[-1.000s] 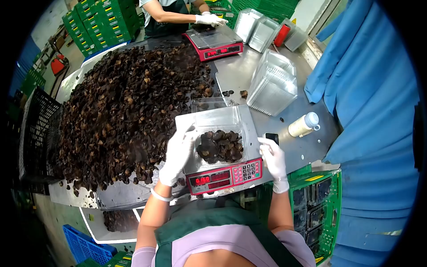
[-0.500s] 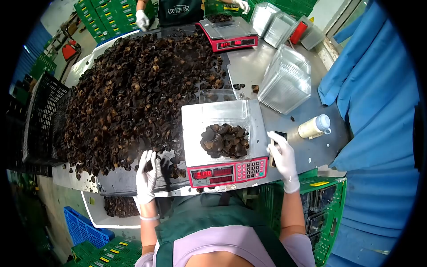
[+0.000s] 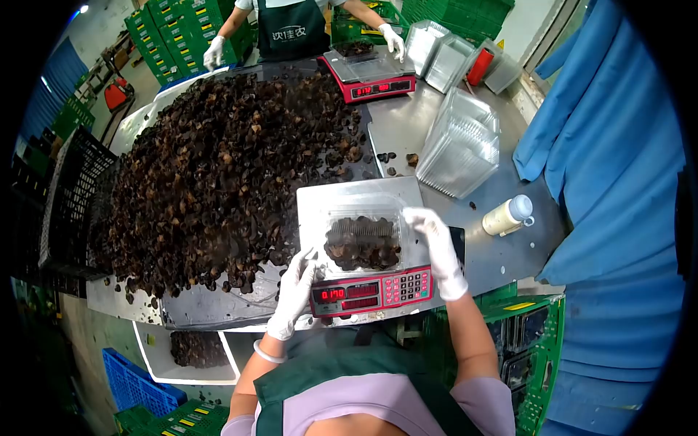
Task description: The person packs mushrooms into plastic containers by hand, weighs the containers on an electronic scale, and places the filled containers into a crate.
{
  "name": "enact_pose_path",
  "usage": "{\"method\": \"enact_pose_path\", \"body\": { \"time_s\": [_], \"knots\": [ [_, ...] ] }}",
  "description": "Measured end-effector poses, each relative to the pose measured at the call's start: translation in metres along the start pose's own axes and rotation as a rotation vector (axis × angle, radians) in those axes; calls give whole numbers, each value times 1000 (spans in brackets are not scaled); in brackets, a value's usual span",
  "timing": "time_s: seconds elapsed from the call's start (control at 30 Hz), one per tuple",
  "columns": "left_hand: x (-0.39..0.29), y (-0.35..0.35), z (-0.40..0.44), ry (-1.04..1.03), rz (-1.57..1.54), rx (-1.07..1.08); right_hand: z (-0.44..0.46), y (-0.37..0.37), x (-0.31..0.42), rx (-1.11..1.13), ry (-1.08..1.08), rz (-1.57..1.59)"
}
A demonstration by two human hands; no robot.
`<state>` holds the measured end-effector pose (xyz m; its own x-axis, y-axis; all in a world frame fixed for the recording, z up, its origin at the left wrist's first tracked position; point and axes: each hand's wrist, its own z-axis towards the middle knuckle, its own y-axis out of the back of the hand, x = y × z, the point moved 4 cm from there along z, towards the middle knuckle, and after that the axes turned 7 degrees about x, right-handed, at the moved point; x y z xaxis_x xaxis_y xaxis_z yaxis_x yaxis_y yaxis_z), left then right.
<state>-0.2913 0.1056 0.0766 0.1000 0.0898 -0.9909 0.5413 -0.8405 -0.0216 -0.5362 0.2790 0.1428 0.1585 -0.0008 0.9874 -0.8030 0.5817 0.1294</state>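
A clear plastic clamshell box (image 3: 363,243) of dark wood ear mushrooms (image 3: 352,256) rests on the white-topped scale (image 3: 314,200), its ribbed lid down over the contents. The scale's red panel reads 0.170. My gloved left hand (image 3: 294,291) is at the scale's lower left corner, fingers stretched toward the box and holding nothing visible. On the box's right side, my gloved right hand (image 3: 436,251) has its fingers extended to the lid's edge; whether they press on it is unclear.
A large mushroom heap (image 3: 218,174) covers the table's left. Nested clear boxes (image 3: 462,145), a bottle (image 3: 507,216) and a dark phone-like object (image 3: 457,243) are to the right. Across the table, a co-worker's gloved hand (image 3: 392,42) is beside a second scale (image 3: 374,89).
The box's lid has come down over the mushrooms. My left hand has moved right, from the heap to the scale, and the dark piece in it no longer shows. My right hand has moved left to the box.
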Motion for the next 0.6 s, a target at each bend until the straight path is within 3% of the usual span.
{"method": "enact_pose_path", "body": {
  "time_s": [0.03,0.1,0.13,0.17,0.27,0.37,0.5,0.6],
  "knots": [
    [-3,1,-1,5,-1,0,-16,-6,2,84,-6,-263],
    [-7,-2,-5,196,-332,67,-40,-24,19,-78,81,-783],
    [-8,-3,-6,222,-391,59,-50,-25,15,-129,63,-862],
    [-6,-4,-6,225,-392,66,-57,-23,6,-106,-204,-653],
    [5,-9,-9,203,-318,122,-76,-23,-50,104,-518,-60],
    [10,-17,-9,283,-439,188,-87,-38,-62,79,-487,315],
    [6,-15,-3,224,-336,234,-85,-41,-78,41,-510,701],
    [16,-15,0,174,-344,253,-80,-38,-84,52,-531,633]
  ]
}}
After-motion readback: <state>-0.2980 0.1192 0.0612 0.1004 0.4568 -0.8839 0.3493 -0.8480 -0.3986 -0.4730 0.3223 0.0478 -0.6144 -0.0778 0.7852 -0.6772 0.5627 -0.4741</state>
